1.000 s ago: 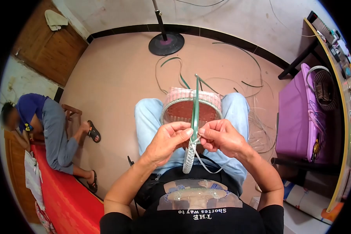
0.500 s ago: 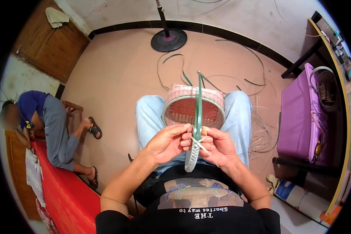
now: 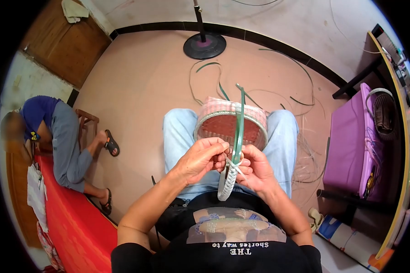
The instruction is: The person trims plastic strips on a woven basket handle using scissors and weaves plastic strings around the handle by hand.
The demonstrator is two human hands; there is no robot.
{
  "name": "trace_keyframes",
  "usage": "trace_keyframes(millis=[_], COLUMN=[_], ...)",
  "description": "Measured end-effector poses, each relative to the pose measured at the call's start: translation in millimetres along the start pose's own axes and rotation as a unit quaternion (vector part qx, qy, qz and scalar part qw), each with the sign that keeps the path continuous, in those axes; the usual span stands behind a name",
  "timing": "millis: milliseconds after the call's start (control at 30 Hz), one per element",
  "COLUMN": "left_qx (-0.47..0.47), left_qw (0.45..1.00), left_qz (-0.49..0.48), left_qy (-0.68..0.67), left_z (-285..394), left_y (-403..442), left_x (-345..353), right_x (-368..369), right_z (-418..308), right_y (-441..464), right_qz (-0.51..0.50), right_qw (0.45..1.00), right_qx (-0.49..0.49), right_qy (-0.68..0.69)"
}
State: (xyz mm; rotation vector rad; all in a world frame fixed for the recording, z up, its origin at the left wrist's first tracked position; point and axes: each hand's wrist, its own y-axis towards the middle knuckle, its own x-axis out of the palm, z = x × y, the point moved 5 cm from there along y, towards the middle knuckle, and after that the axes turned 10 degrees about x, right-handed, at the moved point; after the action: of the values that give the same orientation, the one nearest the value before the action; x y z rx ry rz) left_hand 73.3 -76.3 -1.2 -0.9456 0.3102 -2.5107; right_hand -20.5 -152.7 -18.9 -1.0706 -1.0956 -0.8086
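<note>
A pink and white woven basket (image 3: 232,119) with a reddish inside rests between the knees. Its handle arches toward me, with long green strips (image 3: 239,127) along it and a white braided part (image 3: 228,184) nearest my body. My left hand (image 3: 204,157) pinches a thin white strip at the left side of the handle. On the other side, my right hand (image 3: 256,170) has its fingers closed round the handle where the braid meets the green strips. White strip ends cross there, between the two hands.
Loose strips lie on the floor (image 3: 146,68) beyond the basket and at right. A round black stand base (image 3: 204,46) is near the wall. At left a person (image 3: 66,136) sits by a red-covered surface (image 3: 77,214). A purple bin (image 3: 351,145) stands right, beside a table.
The white strip ends now cross over the handle. My right hand has shifted from a pinch beside the handle to a grip round it. The whole view has shifted slightly.
</note>
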Motion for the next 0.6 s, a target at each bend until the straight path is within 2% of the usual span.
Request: trace_keyframes(millis=[100, 233, 300, 533, 600], left_qx=[0.004, 0.011, 0.011, 0.050, 0.026], left_qw=[1.000, 0.995, 0.990, 0.990, 0.996], left_qz=[0.002, -0.046, -0.046, -0.056, -0.036], left_qy=[0.017, 0.092, 0.133, 0.119, 0.080], left_z=[4, 7, 14, 16, 17], left_y=[2, 9, 8, 10, 8], left_x=[-5, -15, -14, -22, -20], right_x=[2, -1, -4, 0, 5], right_z=[-3, -9, -10, -14, -14], right_y=[-4, -3, 0, 9, 7], right_qz=[0.057, 0.048, 0.044, 0.002, 0.020], right_qw=[0.995, 0.984, 0.987, 0.987, 0.987], right_qx=[0.013, 0.016, 0.019, -0.002, -0.024], right_qy=[-0.077, -0.171, -0.152, -0.159, -0.158])
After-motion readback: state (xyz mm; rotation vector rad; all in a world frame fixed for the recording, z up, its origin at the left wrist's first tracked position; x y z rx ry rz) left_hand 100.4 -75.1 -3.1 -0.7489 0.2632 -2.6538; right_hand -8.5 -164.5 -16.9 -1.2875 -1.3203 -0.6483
